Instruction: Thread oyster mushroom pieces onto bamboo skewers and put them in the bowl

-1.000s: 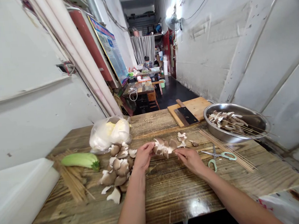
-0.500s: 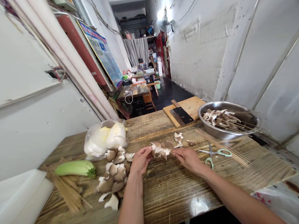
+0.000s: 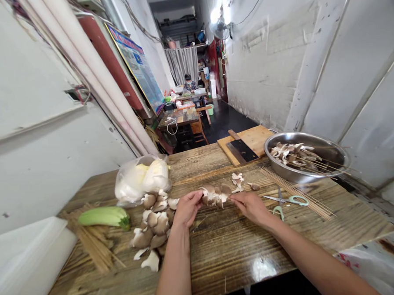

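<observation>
Between my two hands hangs a row of grey-brown oyster mushroom pieces (image 3: 216,195), just above the wooden table. My left hand (image 3: 188,208) is closed on the row's left end. At the right end, my right hand (image 3: 250,206) pinches what appears to be a thin bamboo skewer, mostly hidden by the fingers and the pieces. Beside my left forearm lies a pile of loose oyster mushrooms (image 3: 159,223). A few torn mushroom bits (image 3: 237,180) rest beyond my right hand. Scissors (image 3: 287,199) with pale green handles lie to its right, next to several bamboo skewers (image 3: 295,191).
A steel bowl (image 3: 277,164) holding skewered mushrooms stands at the right. Behind are a cutting board (image 3: 257,137) and a cleaver (image 3: 241,151). On the left are a plastic bag (image 3: 128,179), a green gourd (image 3: 103,216), more skewers (image 3: 97,252) and a white plastic roll (image 3: 28,266).
The view has shifted slightly, so most things sit a little further right. Both hands keep hold of the mushroom row, which has turned slightly.
</observation>
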`<state>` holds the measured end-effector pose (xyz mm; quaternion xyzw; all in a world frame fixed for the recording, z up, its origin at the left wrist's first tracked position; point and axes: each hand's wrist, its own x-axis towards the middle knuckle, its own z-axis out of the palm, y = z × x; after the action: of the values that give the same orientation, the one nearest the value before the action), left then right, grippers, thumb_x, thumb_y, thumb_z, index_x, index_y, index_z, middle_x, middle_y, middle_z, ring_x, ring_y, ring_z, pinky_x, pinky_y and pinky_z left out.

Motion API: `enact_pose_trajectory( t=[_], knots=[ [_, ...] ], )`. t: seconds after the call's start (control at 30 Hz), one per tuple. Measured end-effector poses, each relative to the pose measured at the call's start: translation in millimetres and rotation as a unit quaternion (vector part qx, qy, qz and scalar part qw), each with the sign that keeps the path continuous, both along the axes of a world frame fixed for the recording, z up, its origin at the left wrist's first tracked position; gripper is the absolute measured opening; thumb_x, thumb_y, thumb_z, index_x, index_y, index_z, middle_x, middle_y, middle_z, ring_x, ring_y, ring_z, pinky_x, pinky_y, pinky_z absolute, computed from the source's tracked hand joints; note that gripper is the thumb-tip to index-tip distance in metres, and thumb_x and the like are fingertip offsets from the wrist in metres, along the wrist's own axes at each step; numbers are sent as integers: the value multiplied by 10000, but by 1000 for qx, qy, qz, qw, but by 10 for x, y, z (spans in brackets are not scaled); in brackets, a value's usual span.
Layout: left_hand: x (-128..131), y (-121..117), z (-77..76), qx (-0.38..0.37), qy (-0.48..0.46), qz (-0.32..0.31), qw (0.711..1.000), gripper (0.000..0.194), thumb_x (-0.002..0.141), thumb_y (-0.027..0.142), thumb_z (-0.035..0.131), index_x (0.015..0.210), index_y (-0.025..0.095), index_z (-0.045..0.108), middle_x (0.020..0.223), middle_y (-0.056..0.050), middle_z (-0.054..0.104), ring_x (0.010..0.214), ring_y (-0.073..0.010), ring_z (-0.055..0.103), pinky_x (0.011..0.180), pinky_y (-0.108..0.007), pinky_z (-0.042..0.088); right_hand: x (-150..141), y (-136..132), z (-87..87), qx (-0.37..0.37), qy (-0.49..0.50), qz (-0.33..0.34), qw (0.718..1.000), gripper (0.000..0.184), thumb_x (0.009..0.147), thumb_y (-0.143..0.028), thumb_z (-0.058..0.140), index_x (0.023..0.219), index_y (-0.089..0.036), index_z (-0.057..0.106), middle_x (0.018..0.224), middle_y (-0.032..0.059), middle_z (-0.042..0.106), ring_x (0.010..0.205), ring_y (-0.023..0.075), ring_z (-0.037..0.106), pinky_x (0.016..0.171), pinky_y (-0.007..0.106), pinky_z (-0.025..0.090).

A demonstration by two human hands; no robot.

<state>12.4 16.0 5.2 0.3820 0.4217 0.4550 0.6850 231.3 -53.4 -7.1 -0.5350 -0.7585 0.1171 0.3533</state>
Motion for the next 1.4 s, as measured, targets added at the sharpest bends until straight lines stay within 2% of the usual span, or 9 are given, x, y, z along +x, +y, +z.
enact_pose_trajectory(
  t=[0.27,0.47,0.9,0.97,1.1,1.17,1.23,1.3,1.4],
  knots=[
    [12,-35,52,37,60,15,997,331,510,320,800,760,122,708,716,-52,677,650,-127,576,658,-255,440,7,-2,-1,-8,8,0,1000,229,888,-289,461,888,-240,685,818,31,715,746,167,646,662,235,437],
    [21,-22,-8,69,126,23,989,321,508,323,798,748,127,715,690,-50,675,628,-131,572,662,-260,428,4,-11,67,-25,-6,18,1000,250,895,-282,450,862,-229,692,825,33,714,754,161,644,660,225,425],
    [63,13,-11,26,57,3,998,331,480,310,812,724,125,688,662,-27,650,607,-111,549,631,-242,421,22,29,0,-13,-9,22,1000,248,885,-257,451,917,-237,696,910,38,718,791,179,659,694,254,458],
    [68,41,31,58,45,55,996,351,499,312,803,782,142,683,727,-28,662,679,-117,567,682,-244,425,6,37,-17,-7,10,1,1000,249,885,-263,448,896,-233,695,883,42,719,766,180,657,683,255,459],
    [175,-87,102,135,98,286,944,278,564,333,770,756,161,663,699,14,631,690,-94,536,682,-203,395,-54,34,-11,5,71,-65,995,260,881,-263,433,869,-209,687,830,51,710,724,187,645,649,262,458],
    [316,-249,88,71,71,262,960,254,591,361,753,675,148,642,588,24,574,576,-82,490,586,-204,378,-102,26,-3,5,116,-94,989,266,878,-271,426,879,-199,682,767,46,699,671,183,633,618,263,458],
    [507,-411,51,-55,-31,146,987,271,603,375,750,706,153,634,616,6,581,549,-82,496,528,-206,373,-160,17,-7,3,166,-111,980,269,871,-283,426,885,-189,677,717,41,689,632,179,624,607,267,464],
    [708,-511,22,-188,-116,81,972,300,613,404,741,746,157,635,704,-37,616,600,-104,549,549,-219,416,-217,10,-26,-6,211,-111,971,256,856,-277,437,881,-181,673,742,44,696,656,180,630,629,272,478],
    [945,-515,18,-211,-197,98,953,253,641,370,730,758,170,626,754,-35,627,651,-103,578,606,-217,450,-283,9,-74,-19,254,-110,961,223,830,-251,459,879,-177,664,798,50,703,694,180,632,655,276,486]
  ],
)
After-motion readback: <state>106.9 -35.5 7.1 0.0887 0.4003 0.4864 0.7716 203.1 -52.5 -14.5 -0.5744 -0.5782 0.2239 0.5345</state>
